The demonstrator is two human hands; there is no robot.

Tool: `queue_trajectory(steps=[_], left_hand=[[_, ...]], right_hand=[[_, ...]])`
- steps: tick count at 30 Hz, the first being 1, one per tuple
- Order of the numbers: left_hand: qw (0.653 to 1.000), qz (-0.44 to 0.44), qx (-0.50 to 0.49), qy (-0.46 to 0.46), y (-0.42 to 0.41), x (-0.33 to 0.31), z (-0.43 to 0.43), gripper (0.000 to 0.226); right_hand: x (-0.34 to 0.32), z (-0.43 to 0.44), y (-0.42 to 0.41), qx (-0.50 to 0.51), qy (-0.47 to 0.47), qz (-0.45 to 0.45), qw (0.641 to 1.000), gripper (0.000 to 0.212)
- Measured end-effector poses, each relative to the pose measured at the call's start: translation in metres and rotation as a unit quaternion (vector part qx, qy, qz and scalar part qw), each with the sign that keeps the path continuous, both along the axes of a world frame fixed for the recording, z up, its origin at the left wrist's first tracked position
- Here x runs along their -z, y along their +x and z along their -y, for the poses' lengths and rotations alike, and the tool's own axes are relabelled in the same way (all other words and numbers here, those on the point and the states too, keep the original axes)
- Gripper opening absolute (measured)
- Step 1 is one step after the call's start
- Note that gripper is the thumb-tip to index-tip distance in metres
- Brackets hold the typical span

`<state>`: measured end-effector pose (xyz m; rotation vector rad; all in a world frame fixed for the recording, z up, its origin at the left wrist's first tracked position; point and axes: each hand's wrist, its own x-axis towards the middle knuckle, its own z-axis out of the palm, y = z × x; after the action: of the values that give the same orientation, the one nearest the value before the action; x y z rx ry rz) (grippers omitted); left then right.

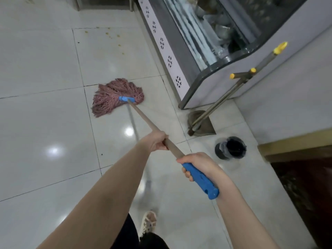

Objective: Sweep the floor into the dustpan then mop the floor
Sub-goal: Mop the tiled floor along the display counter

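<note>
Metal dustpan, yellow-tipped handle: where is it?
Head view, right of centre: the metal dustpan sits by the corner of the glass display fridge, beyond the round black bin.

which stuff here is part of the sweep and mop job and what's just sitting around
Job: pink string mop on a wooden pole, gripped by left hand and right hand; grey metal dustpan with its long handle; white tiled floor.
Just there: black round bin with clear liner; glass-fronted display fridge.

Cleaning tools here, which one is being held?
The mop, gripped by left hand and right hand; the broom and dustpan lean against the display case.
</note>
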<state>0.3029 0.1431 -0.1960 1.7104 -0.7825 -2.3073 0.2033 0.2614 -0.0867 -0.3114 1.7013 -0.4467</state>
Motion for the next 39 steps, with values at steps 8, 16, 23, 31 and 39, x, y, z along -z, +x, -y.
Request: queue_trajectory(steps=[8, 16, 23, 31, 39], left_hand=[[0.999, -0.038, 0.017, 0.011, -0.053, -0.014, -0.078, 0.017], [1.0, 0.0, -0.022, 0.015, -0.02, -0.011, -0.081, 0.01], [0.997, 0.013, -0.073, -0.007, -0.01, 0.015, -0.016, 0.008], [0.996, 0.049, -0.067, -0.038, 0.002, 0.028, 0.171, 0.009], [0.997, 0.039, -0.065, -0.031, 0.034, 0.007, 0.372, 0.009]], right_hand=[[-0.013, -0.078, -0.04, 0.023, -0.003, 0.005, 1.0, 0.016], [-0.014, -0.068, -0.032, -0.058, 0.0, 0.02, 0.998, 0.017], [0.009, -0.002, -0.013, -0.049, -0.003, 0.019, 0.999, 0.013], [0.018, 0.184, -0.005, -0.057, -0.009, 0.022, 0.998, 0.014], [0.004, 0.39, 0.027, -0.051, 0.007, 0.024, 0.998, 0.015]])
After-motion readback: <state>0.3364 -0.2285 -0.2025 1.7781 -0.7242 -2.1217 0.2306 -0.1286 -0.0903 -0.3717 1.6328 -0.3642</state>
